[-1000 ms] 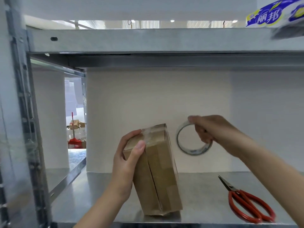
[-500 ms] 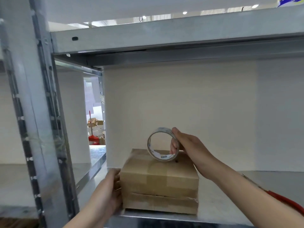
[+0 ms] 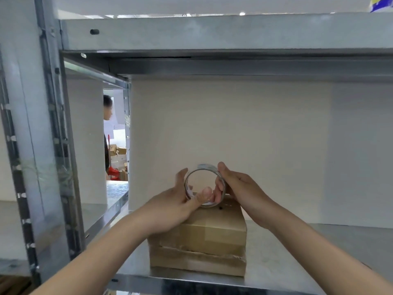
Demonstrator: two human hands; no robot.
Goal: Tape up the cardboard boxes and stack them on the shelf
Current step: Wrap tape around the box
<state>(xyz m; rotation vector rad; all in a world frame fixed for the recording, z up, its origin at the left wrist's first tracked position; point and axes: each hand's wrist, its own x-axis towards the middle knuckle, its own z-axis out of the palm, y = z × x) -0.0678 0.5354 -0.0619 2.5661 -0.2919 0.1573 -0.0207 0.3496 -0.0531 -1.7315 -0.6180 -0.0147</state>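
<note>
At the left of the frame a metal post [image 3: 49, 145] frames the shelf [image 3: 276, 248]. In the lower centre, the left hand [image 3: 172, 207] pinches the tape roll's [image 3: 203, 168] lower rim with its thumb, probably feeling for the loose end. The right hand [image 3: 240, 188] clamps the roll's other side, fingers through the ring, steadying it. The roll is held upright just above the cardboard box [image 3: 212, 237], which lies flat near the shelf's front edge, ready for another strip.
</note>
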